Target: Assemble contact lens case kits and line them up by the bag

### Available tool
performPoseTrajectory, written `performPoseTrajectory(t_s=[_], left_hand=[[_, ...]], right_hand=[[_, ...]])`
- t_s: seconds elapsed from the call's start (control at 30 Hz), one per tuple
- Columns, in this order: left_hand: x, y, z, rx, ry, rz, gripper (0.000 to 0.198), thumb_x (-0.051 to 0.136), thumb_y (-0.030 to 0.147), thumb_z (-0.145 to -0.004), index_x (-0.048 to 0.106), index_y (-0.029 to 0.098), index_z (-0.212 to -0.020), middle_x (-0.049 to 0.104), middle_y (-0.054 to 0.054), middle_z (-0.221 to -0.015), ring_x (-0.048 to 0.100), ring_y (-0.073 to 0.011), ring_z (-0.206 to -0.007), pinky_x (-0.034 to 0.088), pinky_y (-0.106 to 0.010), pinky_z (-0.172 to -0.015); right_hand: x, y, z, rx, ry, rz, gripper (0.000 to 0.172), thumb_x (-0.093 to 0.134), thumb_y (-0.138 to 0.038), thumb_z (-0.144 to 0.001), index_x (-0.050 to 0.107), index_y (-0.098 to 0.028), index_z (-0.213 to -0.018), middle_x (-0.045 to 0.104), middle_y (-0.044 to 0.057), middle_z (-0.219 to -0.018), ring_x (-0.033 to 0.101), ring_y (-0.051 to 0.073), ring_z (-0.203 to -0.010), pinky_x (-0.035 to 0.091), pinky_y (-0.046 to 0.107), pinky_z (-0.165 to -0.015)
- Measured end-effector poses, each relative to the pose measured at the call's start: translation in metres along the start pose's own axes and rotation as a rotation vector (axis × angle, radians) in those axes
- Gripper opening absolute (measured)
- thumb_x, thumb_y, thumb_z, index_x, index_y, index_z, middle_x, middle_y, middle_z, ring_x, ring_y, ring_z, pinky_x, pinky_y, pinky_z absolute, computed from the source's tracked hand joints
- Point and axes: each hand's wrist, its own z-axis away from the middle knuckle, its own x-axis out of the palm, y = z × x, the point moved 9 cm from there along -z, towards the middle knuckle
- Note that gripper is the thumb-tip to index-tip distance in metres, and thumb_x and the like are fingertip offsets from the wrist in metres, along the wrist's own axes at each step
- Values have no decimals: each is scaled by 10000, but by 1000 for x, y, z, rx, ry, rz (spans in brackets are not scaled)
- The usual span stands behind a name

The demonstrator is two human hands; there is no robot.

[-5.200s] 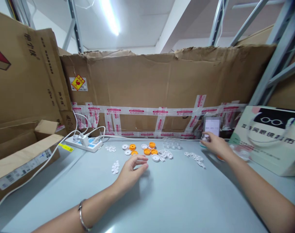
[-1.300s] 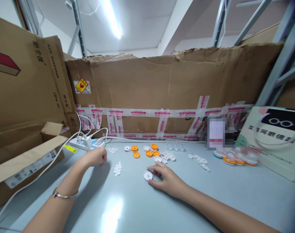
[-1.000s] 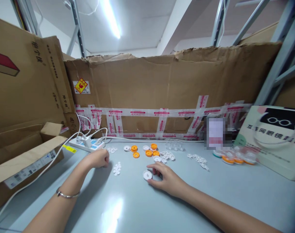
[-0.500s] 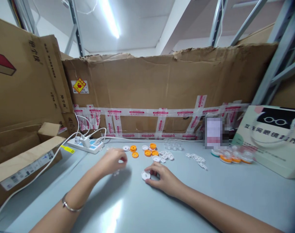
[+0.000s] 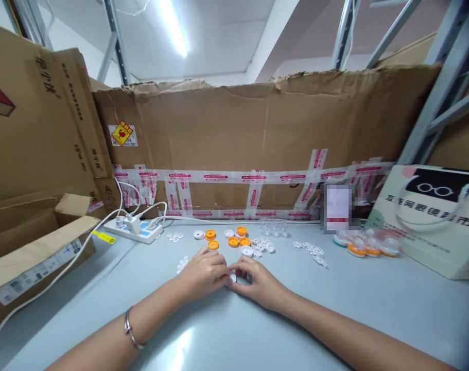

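Observation:
In the middle of the table, my right hand (image 5: 259,282) is closed on the edge of a small white round cap (image 5: 232,279). My left hand (image 5: 209,272) has its fingers bent together over the left side of that cap, hiding much of it; what it pinches, if anything, does not show. Just beyond my hands lie several orange caps (image 5: 233,241) and white caps (image 5: 247,251). A pile of small white plastic parts (image 5: 263,246) sits behind my right hand. Small white pieces (image 5: 182,264) lie left of my left hand, and more small white discs (image 5: 175,236) farther back.
A power strip (image 5: 133,229) with white cables stands back left, beside an open cardboard box (image 5: 45,257). Clear plastic parts (image 5: 275,228), a line of white parts (image 5: 312,252), clear-topped containers (image 5: 367,245) and a paper bag (image 5: 423,221) stretch rightward. A large taped carton (image 5: 219,134) walls the back.
My left hand has moved right and slightly down, from above the small white pieces to the white cap. My right hand stays on the cap. The view has shifted slightly.

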Motion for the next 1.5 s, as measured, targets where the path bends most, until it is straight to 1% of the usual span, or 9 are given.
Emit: performPoseTrajectory(t_s=[0.13,0.3,0.5,0.6,0.93,1.1,1.27,1.4,1.5], left_hand=[[-1,2,3,22,-32,45,173,493,164,-814,658,199,-775,664,-21,-751,576,-134,-695,357,-266,-671],[4,-9,6,-98,-100,295,189,486,139,-817,668,172,-859,694,-40,-835,621,-131,-760,432,-209,-706],[8,-13,9,-122,-128,413,217,476,156,-833,661,167,-946,691,-63,-914,636,-136,-815,471,-205,-740],[8,-13,9,-107,-136,421,229,461,161,-843,666,173,-945,691,-67,-914,639,-139,-814,478,-210,-741],[6,-8,10,-80,-147,378,258,437,140,-840,667,192,-944,677,-64,-930,635,-137,-816,477,-206,-742],[5,-4,11,-59,-171,349,256,430,132,-846,666,173,-936,675,-78,-931,635,-150,-819,474,-214,-745],[10,-1,14,-53,-192,304,276,398,133,-864,663,172,-930,665,-86,-927,628,-156,-822,470,-229,-754],[10,-2,13,-67,-202,328,271,400,139,-870,658,183,-940,658,-76,-931,620,-152,-828,463,-227,-760],[-3,-17,12,-142,-164,365,239,429,143,-858,649,188,-937,653,-58,-931,608,-145,-842,451,-221,-768]], right_hand=[[-2,2,1,15,7,-55,218,648,-252,-702,673,-191,-910,581,38,-803,560,158,-751,460,273,-710],[-3,1,2,15,2,-156,191,649,-197,-699,693,-187,-884,653,58,-879,596,176,-827,459,284,-775],[-5,7,4,99,33,-231,185,652,-176,-678,669,-175,-862,690,33,-823,624,175,-775,481,274,-721],[-5,8,5,104,36,-234,144,642,-197,-692,662,-185,-834,693,22,-799,629,168,-760,485,273,-716],[-5,7,6,62,41,-110,135,642,-208,-715,672,-203,-846,698,25,-821,627,171,-760,476,271,-709],[0,-6,6,-74,10,33,81,593,-204,-779,663,-202,-820,695,40,-852,613,184,-831,458,295,-762],[9,-17,8,-191,-50,174,157,488,-191,-849,643,-199,-829,670,71,-885,583,192,-856,452,317,-766],[7,-16,8,-154,-45,168,138,492,-208,-848,627,-193,-821,666,75,-875,580,198,-852,450,321,-754],[3,-15,8,-98,-23,112,100,522,-206,-825,622,-204,-825,674,56,-877,585,197,-867,445,316,-774]])
